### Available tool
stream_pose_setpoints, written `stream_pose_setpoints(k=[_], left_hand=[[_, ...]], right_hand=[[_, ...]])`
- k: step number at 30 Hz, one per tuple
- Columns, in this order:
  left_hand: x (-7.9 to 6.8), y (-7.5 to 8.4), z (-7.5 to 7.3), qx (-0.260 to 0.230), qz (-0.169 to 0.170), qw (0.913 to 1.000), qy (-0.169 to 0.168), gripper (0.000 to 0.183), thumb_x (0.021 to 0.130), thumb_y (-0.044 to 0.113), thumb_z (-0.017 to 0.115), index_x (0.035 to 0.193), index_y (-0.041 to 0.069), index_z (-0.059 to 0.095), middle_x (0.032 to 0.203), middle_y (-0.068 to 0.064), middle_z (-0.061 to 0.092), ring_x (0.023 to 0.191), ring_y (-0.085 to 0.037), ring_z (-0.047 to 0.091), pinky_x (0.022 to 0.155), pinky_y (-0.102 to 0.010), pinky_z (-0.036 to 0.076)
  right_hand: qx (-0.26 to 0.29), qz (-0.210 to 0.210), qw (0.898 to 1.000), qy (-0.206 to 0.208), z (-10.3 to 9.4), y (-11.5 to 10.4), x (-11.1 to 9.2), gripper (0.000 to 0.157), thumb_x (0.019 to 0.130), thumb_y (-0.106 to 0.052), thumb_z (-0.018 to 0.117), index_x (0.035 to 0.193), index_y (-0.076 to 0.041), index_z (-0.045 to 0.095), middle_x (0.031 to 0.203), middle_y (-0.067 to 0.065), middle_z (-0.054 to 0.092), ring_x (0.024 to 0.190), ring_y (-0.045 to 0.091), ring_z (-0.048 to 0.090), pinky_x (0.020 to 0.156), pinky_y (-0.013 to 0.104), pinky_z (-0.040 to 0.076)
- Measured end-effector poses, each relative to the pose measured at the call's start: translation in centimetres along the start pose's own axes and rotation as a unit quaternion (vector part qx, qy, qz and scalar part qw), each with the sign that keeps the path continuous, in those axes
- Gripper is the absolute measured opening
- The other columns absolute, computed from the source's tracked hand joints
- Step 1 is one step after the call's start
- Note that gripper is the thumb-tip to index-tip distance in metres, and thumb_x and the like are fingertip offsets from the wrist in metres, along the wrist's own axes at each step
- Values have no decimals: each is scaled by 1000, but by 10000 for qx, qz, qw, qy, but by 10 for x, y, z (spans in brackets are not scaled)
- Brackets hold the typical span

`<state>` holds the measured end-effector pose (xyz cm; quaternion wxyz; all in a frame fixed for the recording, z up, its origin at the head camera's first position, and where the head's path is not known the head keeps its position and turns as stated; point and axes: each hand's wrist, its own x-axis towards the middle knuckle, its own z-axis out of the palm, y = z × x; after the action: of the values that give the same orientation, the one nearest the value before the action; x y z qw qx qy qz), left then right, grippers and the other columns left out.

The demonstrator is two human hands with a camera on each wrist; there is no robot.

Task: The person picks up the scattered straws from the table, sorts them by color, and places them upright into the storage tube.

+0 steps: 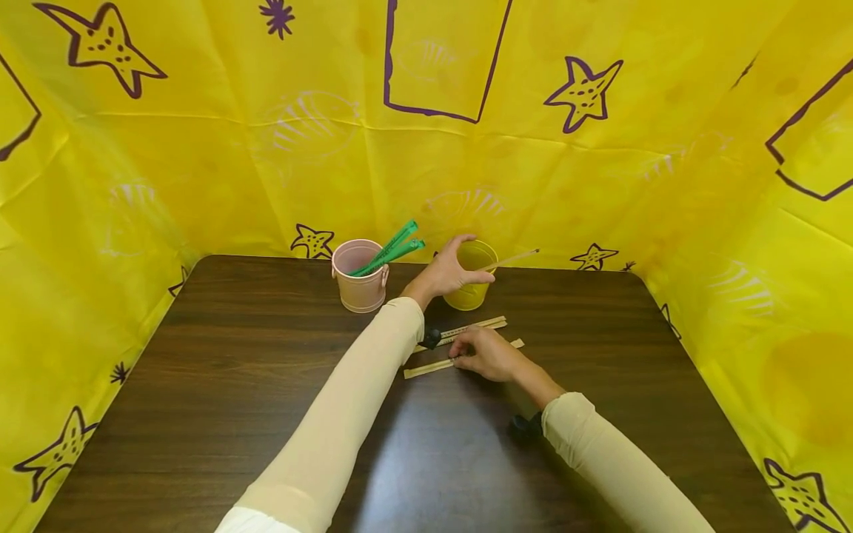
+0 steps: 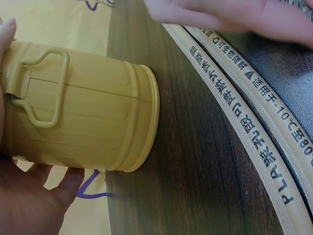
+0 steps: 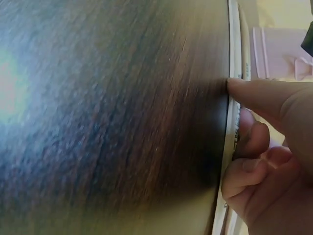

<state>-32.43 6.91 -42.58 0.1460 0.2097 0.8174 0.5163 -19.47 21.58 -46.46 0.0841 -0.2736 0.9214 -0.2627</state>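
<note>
At the centre of the frame, in the head view, a person's left hand point(image 1: 445, 274) is spread wide around the upper part of a yellow bucket point(image 1: 469, 297), its thumb to the near side and its fingers to the far side. The left wrist view shows the same grip from close by, with fingers on both sides of the bucket and its wire-like handle point(image 2: 62, 93) lying against the wall. One light-coloured straw point(image 1: 518, 258) leans out of the bucket toward the right of the frame.

Just below centre, the right hand point(image 1: 491, 354) pinches the nearest paper-wrapped straw point(image 1: 426, 368) between thumb and curled fingers; this straw lies slantwise, its lower end to the left. Further wrapped straws point(image 1: 498, 321) lie just above it, near the foot of the yellow bucket and partly hidden by the hands. Black printing, including the letters "PLA", is legible on one wrapper in the left wrist view.

Left of centre stands a pink bucket point(image 1: 360, 292), upright and apart from the yellow one, with green wrapped sticks point(image 1: 393, 255) leaning to the upper right. All rest on a dark wood-grained counter point(image 1: 266, 355). Across the upper frame hangs a yellow backdrop point(image 1: 233, 170) bearing purple starfish outlines point(image 1: 586, 96).
</note>
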Motion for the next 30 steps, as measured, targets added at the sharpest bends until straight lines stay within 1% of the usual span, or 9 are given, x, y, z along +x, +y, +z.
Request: stream_pose_setpoints(k=[5,10,13,18,24,28,30], left_hand=[[1,0,0,14,-21,10000,10,98,82,54,82,160,28,29,170,-6,20,157,-34,23,122,-58,30],[1,1,1,15,-38,10000,-16,98,82,54,82,160,28,28,171,-6,20,157,-34,23,122,-57,30],[1,1,1,13,-52,10000,-10,98,82,54,82,160,29,28,171,-6,20,157,-35,23,122,-57,31],[0,0,1,-9,-83,10000,13,97,83,53,82,160,29,29,170,-6,20,157,-35,23,122,-57,31],[1,0,2,-19,-82,10000,-27,98,82,53,82,160,29,28,170,-6,20,157,-34,23,123,-57,30],[1,0,2,-24,-85,10000,-12,98,82,53,82,160,28,28,170,-7,21,156,-34,24,122,-57,30],[1,0,1,-44,-93,9999,11,98,82,53,82,160,28,28,170,-7,21,156,-35,25,122,-58,30]], right_hand=[[38,-16,9998,-206,-4,5,-4,4,90,-11,77,91,-13,73,91,-2,70,88,13,64,82,28,52],[25,-19,9989,-475,-12,9,-11,5,90,-9,76,90,-12,72,90,-1,69,89,14,63,84,30,52],[-12,102,9982,-590,-18,13,-14,5,91,-11,76,91,-14,71,92,-3,68,89,11,63,84,30,53],[91,408,9968,-688,-30,18,-20,7,93,-14,75,92,-17,68,91,-6,68,86,9,59,81,29,50],[411,546,9959,-586,-46,23,-31,7,93,-14,75,95,-17,68,94,-4,69,88,12,60,80,28,49],[751,655,9943,-372,-62,22,-35,8,94,-12,74,99,-16,69,95,-1,69,88,16,59,76,26,48],[837,703,9938,-221,-72,20,-36,10,94,-12,73,104,-14,70,97,0,69,85,17,58,72,25,47]])
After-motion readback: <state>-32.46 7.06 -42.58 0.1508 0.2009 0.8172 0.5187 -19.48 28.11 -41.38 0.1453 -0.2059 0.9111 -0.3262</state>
